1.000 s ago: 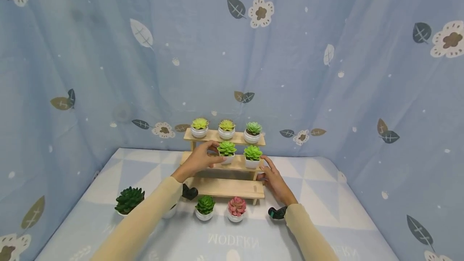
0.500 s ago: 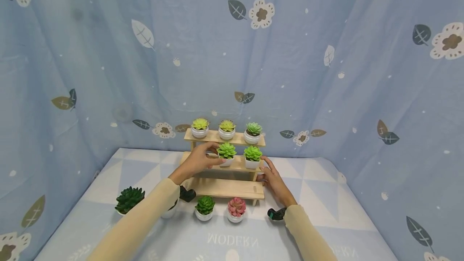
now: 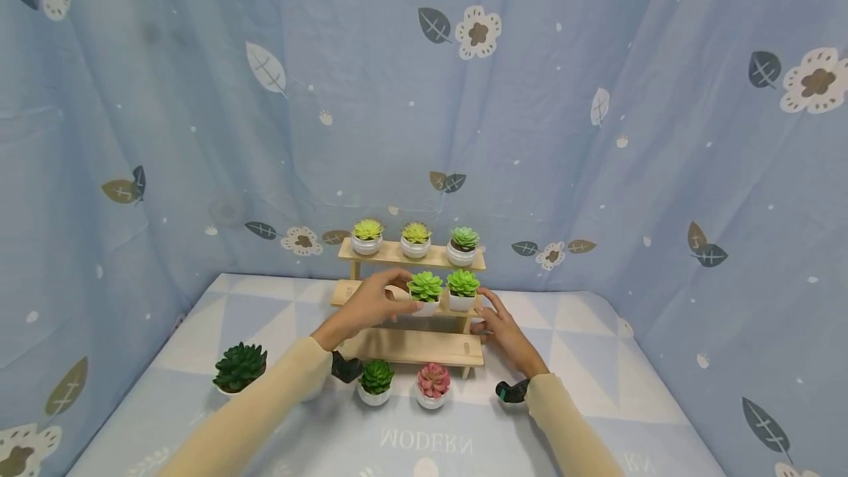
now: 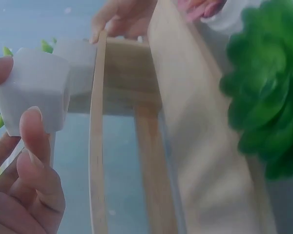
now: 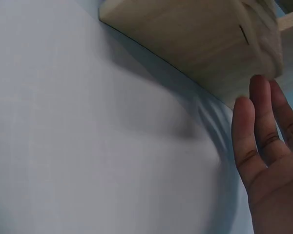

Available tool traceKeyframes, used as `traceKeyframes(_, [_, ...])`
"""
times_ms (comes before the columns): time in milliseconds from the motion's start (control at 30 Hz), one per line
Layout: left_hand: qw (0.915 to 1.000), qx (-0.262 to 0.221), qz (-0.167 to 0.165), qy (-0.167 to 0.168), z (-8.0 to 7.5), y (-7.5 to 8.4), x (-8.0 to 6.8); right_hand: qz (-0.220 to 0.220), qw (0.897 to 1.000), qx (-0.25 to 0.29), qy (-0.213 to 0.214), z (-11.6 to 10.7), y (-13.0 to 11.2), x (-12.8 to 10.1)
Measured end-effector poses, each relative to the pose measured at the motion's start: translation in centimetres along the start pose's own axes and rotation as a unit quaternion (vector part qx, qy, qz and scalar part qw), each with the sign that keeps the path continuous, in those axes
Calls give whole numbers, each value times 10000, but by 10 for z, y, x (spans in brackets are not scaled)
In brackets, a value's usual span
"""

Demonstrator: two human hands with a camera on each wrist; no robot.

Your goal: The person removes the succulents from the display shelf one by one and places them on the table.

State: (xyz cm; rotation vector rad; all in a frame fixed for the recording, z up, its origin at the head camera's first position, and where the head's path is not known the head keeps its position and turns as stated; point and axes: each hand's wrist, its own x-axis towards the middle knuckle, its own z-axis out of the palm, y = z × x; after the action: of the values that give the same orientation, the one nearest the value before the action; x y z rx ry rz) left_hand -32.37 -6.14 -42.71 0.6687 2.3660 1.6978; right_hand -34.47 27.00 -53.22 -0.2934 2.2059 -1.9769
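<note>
My left hand (image 3: pixel 371 303) pinches the white pot (image 4: pixel 34 92) of a bright green artificial succulent (image 3: pixel 425 286) between thumb and fingers, at the middle tier of a wooden three-tier stand (image 3: pixel 414 347). In the left wrist view the pot is beside that tier's edge. Close on its right, a matching potted succulent (image 3: pixel 463 285) stands on the same tier. My right hand (image 3: pixel 506 333) is at the tier's right end, its fingers (image 5: pixel 261 105) extended, fingertips right at the wood in the right wrist view.
Three potted succulents line the top tier (image 3: pixel 437 259). On the patterned tablecloth before the stand are a green succulent (image 3: pixel 376 377), a pink one (image 3: pixel 433 381) and, further left, a large dark green one (image 3: pixel 241 367). A blue curtain (image 3: pixel 371 131) hangs behind.
My left hand has shifted the bright green succulent to the right and slightly toward me, closer to its neighbour. My right hand has stayed at the stand's end. The head view has tilted slightly.
</note>
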Motion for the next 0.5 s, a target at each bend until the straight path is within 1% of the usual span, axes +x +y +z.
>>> traceKeyframes(167, [9999, -70, -28, -145, 11, 3, -6, 163, 9997, -28, -187, -5, -7, -1])
traceKeyframes(367, [9994, -40, 108, -320, 28, 8, -15, 213, 9995, 15, -240, -6, -8, -2])
traceKeyframes(500, [9989, 51, 214, -412, 41, 11, -21, 281, 9989, -214, -319, -7, -11, -4])
